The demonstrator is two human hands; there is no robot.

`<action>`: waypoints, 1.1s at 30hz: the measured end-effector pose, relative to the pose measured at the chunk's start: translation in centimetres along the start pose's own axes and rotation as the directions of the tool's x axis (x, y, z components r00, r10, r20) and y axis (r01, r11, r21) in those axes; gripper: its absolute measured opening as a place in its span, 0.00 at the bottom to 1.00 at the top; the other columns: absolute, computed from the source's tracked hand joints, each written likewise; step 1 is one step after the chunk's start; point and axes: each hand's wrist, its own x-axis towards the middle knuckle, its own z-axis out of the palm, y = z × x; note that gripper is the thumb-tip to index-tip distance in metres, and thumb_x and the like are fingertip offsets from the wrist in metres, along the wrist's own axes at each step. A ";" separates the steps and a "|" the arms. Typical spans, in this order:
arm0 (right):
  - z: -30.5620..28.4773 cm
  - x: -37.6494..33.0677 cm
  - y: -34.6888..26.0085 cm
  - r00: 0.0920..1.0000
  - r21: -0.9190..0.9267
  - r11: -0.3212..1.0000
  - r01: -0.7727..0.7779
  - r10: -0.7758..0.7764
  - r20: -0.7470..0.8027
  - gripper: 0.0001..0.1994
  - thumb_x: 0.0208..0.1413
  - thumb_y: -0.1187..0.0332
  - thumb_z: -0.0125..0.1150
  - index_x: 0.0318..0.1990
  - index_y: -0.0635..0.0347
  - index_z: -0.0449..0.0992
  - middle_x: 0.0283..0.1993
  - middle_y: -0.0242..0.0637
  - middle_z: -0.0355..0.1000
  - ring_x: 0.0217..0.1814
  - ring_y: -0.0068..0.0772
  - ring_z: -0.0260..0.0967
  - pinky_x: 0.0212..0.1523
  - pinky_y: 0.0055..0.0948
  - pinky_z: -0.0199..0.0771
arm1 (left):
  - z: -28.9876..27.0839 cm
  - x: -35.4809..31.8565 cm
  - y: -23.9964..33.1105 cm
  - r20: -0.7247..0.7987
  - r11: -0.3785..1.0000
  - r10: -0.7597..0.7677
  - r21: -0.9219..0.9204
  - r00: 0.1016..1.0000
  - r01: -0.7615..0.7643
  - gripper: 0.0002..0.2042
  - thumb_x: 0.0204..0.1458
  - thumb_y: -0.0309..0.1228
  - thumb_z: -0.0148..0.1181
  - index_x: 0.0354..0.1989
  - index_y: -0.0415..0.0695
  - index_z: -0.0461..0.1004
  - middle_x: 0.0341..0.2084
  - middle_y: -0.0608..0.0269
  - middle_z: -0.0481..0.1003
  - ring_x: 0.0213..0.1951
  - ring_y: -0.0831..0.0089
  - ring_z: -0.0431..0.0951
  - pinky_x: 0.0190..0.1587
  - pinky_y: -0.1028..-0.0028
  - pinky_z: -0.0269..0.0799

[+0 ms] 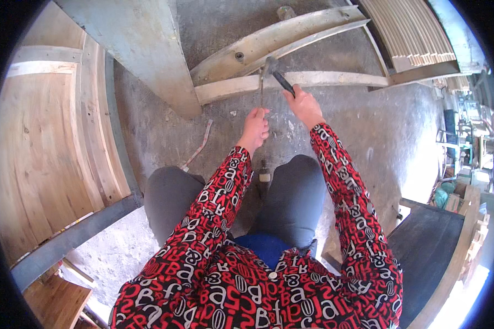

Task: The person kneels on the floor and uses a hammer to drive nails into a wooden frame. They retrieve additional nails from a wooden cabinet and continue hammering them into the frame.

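My right hand [305, 108] is closed around the black handle of a hammer [284, 83]. Its metal head is over a pale curved beam [324, 79] that runs low across the floor ahead of me. My left hand [254, 129] is closed on a thin metal rod [262, 94], which extends forward to the beam just beside the hammer head. Whether the hammer touches the rod, I cannot tell. Between my knees a small dark bottle with a pale label [264, 172] is on the floor.
A wide grey metal post [142, 55] rises at the front left, with a wooden panel [44, 148] left of it. Beyond the beam is an angled metal bar [274, 35]. Stacked boards [409, 33] lie at the far right. A dark panel [425, 236] is near my right side.
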 end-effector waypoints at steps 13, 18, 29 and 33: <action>-0.9 -0.5 -0.6 0.996 -0.025 0.999 -0.046 0.044 -0.077 0.19 0.56 0.49 0.46 0.42 0.55 0.63 0.29 0.56 0.72 0.33 0.61 0.71 0.34 0.54 0.71 | -0.8 0.2 -0.6 -0.166 0.971 0.166 0.202 0.972 -0.131 0.09 0.59 0.39 0.43 0.39 0.49 0.67 0.13 0.75 0.56 0.11 0.85 0.51 0.10 0.81 0.44; 0.9 -1.0 -2.1 0.987 0.099 0.992 0.082 -0.068 -0.144 0.19 0.56 0.49 0.47 0.43 0.56 0.64 0.27 0.56 0.72 0.32 0.62 0.70 0.33 0.54 0.70 | -1.1 0.3 -0.8 -0.152 0.975 0.170 0.170 0.974 -0.144 0.09 0.59 0.38 0.43 0.39 0.49 0.67 0.13 0.75 0.55 0.10 0.85 0.51 0.10 0.81 0.44; -0.9 -1.4 -2.2 0.995 0.436 0.898 0.055 -0.012 -0.101 0.22 0.56 0.48 0.48 0.37 0.62 0.68 0.26 0.57 0.70 0.36 0.62 0.69 0.33 0.50 0.67 | -2.0 -0.1 0.5 0.090 0.948 -0.060 -0.306 0.994 0.085 0.08 0.59 0.39 0.44 0.39 0.50 0.65 0.13 0.76 0.53 0.12 0.85 0.49 0.11 0.82 0.43; 2.3 -1.0 -0.9 0.998 0.361 0.932 0.017 0.007 -0.063 0.23 0.55 0.47 0.49 0.38 0.63 0.69 0.29 0.59 0.70 0.39 0.61 0.69 0.38 0.47 0.67 | -0.7 -0.1 0.0 0.211 0.894 -0.101 -0.410 0.972 0.182 0.08 0.59 0.39 0.45 0.40 0.51 0.65 0.13 0.76 0.53 0.12 0.85 0.49 0.11 0.82 0.42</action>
